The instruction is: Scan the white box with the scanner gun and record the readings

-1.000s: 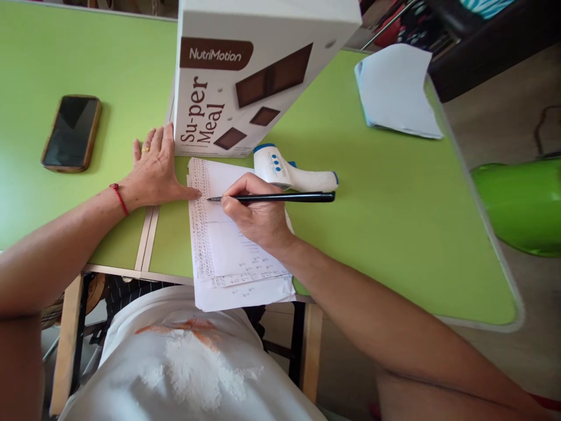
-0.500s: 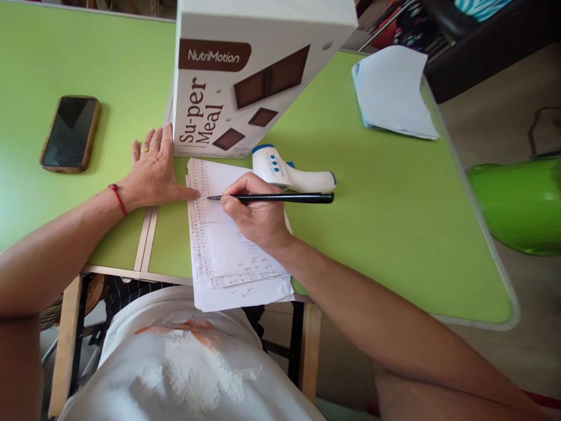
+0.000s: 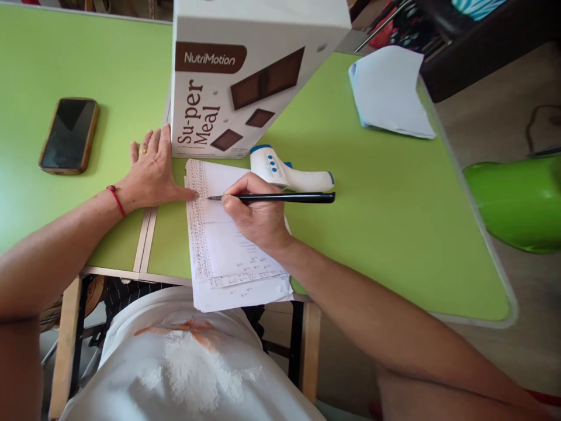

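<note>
My right hand (image 3: 258, 216) is closed round a black pen (image 3: 302, 197), its tip at the sheets near their left side. The paper sheets (image 3: 228, 234) lie stacked at the table's front edge, with dense handwriting along the left margin and scattered marks lower down. My left hand (image 3: 153, 172) rests flat with fingers spread, thumb on the left edge of the paper and fingertips beside the white box. Just beyond my right hand lies a white and blue infrared thermometer (image 3: 272, 166), partly covered by the hand.
A tall white NutriMotion box (image 3: 219, 88) stands behind the sheets. On the green table (image 3: 385, 234), a phone (image 3: 69, 135) lies at left and folded papers (image 3: 390, 93) at the back right. A green bin-like object (image 3: 517, 202) is beyond the right edge.
The view has shifted very slightly, so the box and table appear a little farther left. Both hands keep nearly the same pose, and the pen stays at about the same spot on the paper.
</note>
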The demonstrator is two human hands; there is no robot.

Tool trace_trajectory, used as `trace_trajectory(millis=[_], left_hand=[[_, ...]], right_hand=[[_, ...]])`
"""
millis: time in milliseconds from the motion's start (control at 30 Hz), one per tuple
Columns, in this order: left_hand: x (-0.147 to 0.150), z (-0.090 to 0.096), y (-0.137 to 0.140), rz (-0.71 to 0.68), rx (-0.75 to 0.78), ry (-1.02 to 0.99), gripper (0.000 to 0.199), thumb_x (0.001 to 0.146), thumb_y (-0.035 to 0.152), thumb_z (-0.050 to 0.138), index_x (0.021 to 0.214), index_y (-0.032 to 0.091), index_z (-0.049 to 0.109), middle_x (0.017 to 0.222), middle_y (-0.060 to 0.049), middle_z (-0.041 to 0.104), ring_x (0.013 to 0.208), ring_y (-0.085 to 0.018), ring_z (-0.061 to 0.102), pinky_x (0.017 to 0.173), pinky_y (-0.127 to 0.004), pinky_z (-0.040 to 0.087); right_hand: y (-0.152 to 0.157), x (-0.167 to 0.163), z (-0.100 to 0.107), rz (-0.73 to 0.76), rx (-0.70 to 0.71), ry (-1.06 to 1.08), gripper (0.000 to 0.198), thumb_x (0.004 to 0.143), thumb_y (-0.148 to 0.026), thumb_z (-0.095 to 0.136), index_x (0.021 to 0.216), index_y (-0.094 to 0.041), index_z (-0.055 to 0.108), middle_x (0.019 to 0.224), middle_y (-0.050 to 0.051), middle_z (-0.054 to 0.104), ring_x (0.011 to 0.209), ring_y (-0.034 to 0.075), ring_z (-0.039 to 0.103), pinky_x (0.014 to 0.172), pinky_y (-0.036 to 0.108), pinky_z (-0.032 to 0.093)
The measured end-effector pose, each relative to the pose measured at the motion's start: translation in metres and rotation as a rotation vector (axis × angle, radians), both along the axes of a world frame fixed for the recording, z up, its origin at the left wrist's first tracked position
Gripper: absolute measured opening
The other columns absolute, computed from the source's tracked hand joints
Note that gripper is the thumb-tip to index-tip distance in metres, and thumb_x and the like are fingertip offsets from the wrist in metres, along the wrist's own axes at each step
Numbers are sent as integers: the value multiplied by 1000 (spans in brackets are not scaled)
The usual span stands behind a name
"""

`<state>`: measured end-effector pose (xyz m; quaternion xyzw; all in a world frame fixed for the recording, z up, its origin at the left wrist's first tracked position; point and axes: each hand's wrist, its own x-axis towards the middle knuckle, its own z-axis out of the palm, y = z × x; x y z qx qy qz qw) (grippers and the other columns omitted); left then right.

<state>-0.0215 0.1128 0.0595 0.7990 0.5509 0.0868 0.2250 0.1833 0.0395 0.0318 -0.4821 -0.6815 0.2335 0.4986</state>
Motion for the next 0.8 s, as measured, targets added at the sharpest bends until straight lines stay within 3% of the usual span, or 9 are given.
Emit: trace_trajectory(millis=[567,800], left_hand=[[0,-1,2,-2,-11,11,142,57,60,86,161,4,8,168,-29,5,155,-50,-2,122,-64,-6],[1,2,0,9,-18,27,142,57,59,85,161,2,7,168,-29,6,155,-48,-1,123,-63,-5]], right_hand=[[2,0,-1,-29,57,21,15,75,-16,55,64,-24,47,55,-6,51,51,11,45,52,27,36],[2,1,-1,-24,2,-26,14,75,-19,54,64,-24,48,55,-6,52,52,11,45,52,27,37]])
